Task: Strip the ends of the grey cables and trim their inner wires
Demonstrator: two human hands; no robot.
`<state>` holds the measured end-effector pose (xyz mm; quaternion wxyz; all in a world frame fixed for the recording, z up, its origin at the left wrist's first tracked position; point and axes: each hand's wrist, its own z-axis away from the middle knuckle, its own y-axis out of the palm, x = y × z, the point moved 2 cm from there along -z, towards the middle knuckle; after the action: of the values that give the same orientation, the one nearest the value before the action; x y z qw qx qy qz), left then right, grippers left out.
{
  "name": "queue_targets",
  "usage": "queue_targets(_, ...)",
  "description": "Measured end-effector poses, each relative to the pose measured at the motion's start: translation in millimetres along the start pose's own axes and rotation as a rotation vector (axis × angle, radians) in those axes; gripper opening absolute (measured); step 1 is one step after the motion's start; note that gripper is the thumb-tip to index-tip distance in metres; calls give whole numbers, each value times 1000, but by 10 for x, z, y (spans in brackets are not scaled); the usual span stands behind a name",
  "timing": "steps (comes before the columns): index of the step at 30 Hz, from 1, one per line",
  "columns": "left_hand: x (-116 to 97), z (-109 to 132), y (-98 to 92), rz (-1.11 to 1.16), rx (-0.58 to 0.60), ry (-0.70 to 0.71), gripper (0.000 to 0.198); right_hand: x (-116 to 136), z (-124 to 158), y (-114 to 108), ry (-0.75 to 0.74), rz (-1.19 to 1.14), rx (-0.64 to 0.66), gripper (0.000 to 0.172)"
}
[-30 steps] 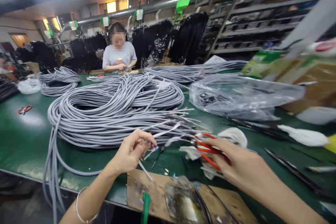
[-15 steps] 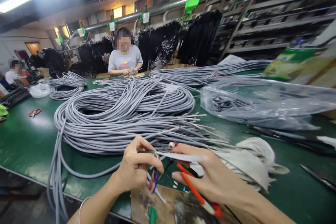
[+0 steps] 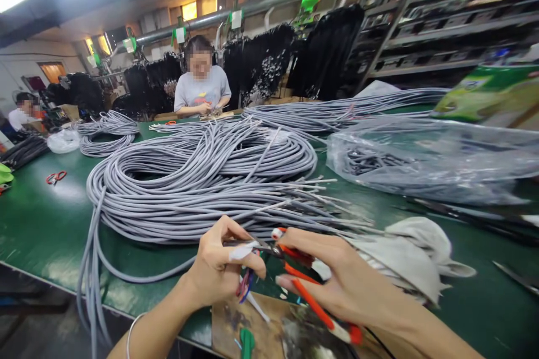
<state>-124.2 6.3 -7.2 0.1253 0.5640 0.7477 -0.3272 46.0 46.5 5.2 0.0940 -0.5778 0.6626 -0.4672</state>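
My left hand is closed around the end of a grey cable. Thin coloured wires, blue, purple and pink, hang below its fingers beside a white strand. A short white strip lies across the fingers. In my right hand are scissors with red handles, the handles somewhat apart. Their metal blades reach to the left fingertips, close to the white strip. Whether the blades touch the strip or the wires I cannot tell.
Grey cable coils cover the middle of the green table. To the right lie a white cloth and a clear plastic bag. A brown board sits below my hands. A co-worker sits opposite.
A long white strip reached from my left fingers over my right hand; now only a short white piece shows at the left fingers. The scissor blades now show beside it.
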Motion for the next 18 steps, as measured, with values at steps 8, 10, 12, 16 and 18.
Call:
queue_targets(8, -8, 11, -12, -102, 71, 51, 33, -92, 34, -54, -35, 45, 13, 26)
queue_targets(10, -2, 10, -10, -129, 88, 53, 35, -121, 51, -50, -21, 40, 13, 33)
queue_targets(12, 9, 6, -2, -133, 111, 52, 35, -145, 63, -31, 0, 15, 15, 40)
queue_targets(16, 32, 2, 5, -93, 109, 22, 36, -181, 72, -16, 165, -124, -55, 49)
queue_targets(18, 37, 2, 2, -60, 79, -25, 36, -215, 77, -48, 398, -281, -195, 52)
